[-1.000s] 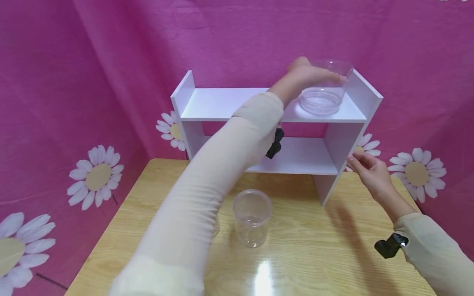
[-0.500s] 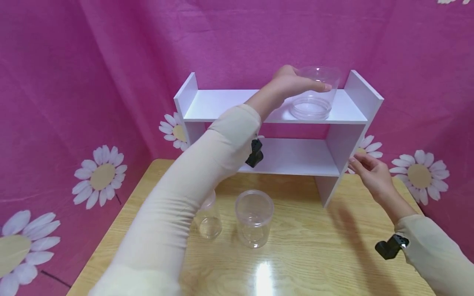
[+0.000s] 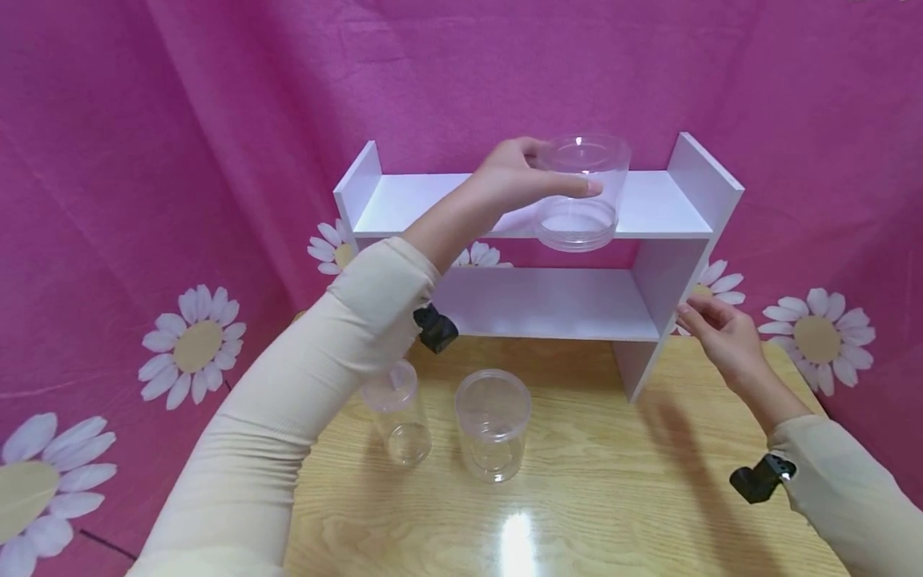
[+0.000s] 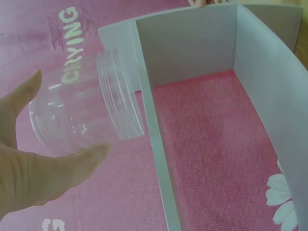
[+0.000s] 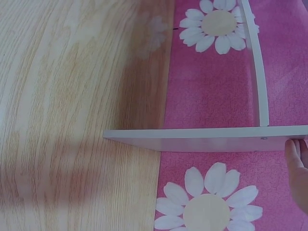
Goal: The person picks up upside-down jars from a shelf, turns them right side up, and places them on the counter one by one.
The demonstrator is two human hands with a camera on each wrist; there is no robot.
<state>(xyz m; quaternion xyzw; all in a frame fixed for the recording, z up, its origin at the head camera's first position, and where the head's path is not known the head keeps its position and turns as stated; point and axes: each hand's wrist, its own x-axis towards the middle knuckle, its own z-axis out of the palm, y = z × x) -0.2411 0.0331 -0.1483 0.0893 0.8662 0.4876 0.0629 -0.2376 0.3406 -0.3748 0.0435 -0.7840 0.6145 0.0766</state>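
Note:
My left hand grips a clear, wide plastic jar from its left side, thumb across the front. In the head view the jar is upright at the front edge of the top board of a white two-tier shelf. The left wrist view shows the same jar between thumb and fingers, beside the shelf board's edge. With its fingertips my right hand touches the outer face of the shelf's right side panel. Only part of that right hand shows in the right wrist view, against the panel.
On the wooden table in front of the shelf stand two clear containers: a wide jar and a narrower, taller jar, close to my left sleeve. A pink cloth with daisies hangs behind.
My left hand has carried the wide jar leftward and forward along the top board, from the right end toward its front edge. The right hand has stayed at the side panel.

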